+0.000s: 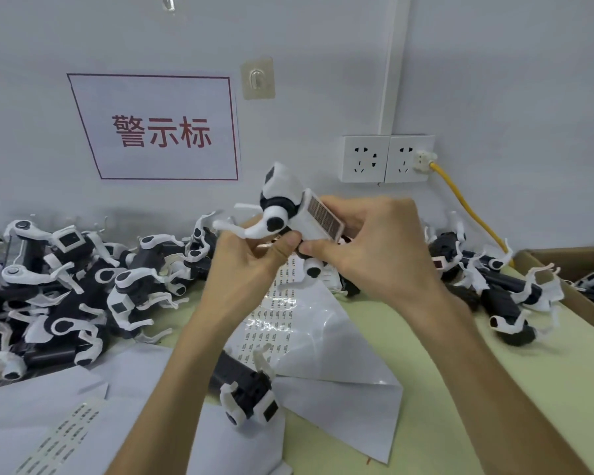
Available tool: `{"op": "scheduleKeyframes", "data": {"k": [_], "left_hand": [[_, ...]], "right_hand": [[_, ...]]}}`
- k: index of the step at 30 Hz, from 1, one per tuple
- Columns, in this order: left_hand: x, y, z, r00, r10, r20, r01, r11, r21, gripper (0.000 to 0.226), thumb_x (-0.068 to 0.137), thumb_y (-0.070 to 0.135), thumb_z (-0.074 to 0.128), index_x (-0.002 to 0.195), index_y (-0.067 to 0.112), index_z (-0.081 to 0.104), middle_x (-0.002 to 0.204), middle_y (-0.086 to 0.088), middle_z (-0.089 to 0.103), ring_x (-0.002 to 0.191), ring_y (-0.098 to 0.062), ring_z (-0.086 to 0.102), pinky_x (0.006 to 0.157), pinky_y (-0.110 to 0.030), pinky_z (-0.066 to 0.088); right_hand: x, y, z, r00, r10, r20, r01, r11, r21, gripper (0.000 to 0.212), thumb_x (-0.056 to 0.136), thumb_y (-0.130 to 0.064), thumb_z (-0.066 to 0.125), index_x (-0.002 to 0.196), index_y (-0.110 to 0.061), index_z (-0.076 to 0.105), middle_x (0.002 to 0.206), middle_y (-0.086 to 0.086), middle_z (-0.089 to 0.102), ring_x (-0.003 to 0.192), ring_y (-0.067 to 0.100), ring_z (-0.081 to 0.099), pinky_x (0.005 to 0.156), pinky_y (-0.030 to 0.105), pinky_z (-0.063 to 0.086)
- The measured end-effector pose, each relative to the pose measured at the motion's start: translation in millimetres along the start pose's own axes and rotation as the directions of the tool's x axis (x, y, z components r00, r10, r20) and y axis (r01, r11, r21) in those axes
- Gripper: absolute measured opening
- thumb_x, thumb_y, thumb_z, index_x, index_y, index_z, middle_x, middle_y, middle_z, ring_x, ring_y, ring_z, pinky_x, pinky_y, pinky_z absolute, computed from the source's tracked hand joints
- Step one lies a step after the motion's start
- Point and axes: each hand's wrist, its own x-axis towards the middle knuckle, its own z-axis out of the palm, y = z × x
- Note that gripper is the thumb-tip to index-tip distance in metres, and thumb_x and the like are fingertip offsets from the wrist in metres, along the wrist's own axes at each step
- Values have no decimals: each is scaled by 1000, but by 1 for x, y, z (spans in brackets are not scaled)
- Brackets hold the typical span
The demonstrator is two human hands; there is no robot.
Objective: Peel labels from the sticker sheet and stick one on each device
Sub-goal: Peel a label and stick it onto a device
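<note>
Bright even light, soft shadows, glare on plastic sheet (323, 341) (wide-angle edge distortion), slight blur

Green tabletop (570, 399) open at right front, device pile (55, 286) crowding left, cardboard box (570, 260) edging far right, 1 device (247, 389) centre-front

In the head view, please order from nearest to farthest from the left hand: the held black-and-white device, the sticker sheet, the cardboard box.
1. Black-and-white plastic device: held up in the grip of the left hand.
2. Glossy white sticker sheet: on the table, just below the hands.
3. Brown cardboard box: far right, beyond the right hand.
</note>
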Motion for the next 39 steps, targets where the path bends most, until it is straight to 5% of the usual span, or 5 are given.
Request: {"op": "scheduleKeyframes", "data": {"k": [12, 15, 19, 27, 39], "left_hand": [[-9, -11, 8, 987, -92, 130, 88, 995, 38, 13, 92, 27, 69, 96, 38, 74, 100, 7, 79, 96, -14, 75, 91, -34, 60], [-9, -11, 5, 989, -99, 113, 89, 992, 91, 10, 92, 33, 69, 99, 37, 75, 100, -6, 79, 91, -29, 73, 94, -53, 57], [-9, -6, 5, 986, -37, 164, 15, 991, 136, 23, 94, 37, 71, 114, 27, 73, 90, 0, 79, 80, -16, 73, 76, -26, 57], [-10, -10, 7, 984, -79, 160, 42, 974, 223, 32, 89, 38, 66, 116, 22, 70, 94, 5, 79, 97, -14, 74, 91, -42, 56], [-7, -13, -25, 951, -302, 58, 304, 897, -320, 62, 86, 42, 66, 130, -1, 61, 124, -17, 72, 103, -36, 72, 74, -36, 63]], "right_hand": [[-1, 24, -36, 893, 76, 443, -206, 946, 251, 46, 85, -1, 78, 121, -28, 72, 110, -5, 77, 106, 13, 73, 94, 27, 57], [0, 22, -34, 907, 113, 405, -218, 950, 223, 41, 85, -13, 81, 120, -31, 72, 107, -11, 78, 103, 7, 73, 90, 22, 57], [2, 11, -24, 946, 162, 281, -196, 976, 96, 52, 65, -46, 92, 112, -39, 72, 105, -18, 75, 100, -1, 70, 92, 33, 57], [1, 10, -30, 940, 79, 331, -124, 985, 119, 34, 79, -28, 85, 113, -29, 77, 99, -12, 78, 97, 6, 73, 90, 34, 58], [0, 72, -94, 956, 259, -137, -238, 960, 150, 53, 84, -40, 80, 134, -42, 63, 111, -6, 66, 88, 7, 65, 75, 7, 48]]}}
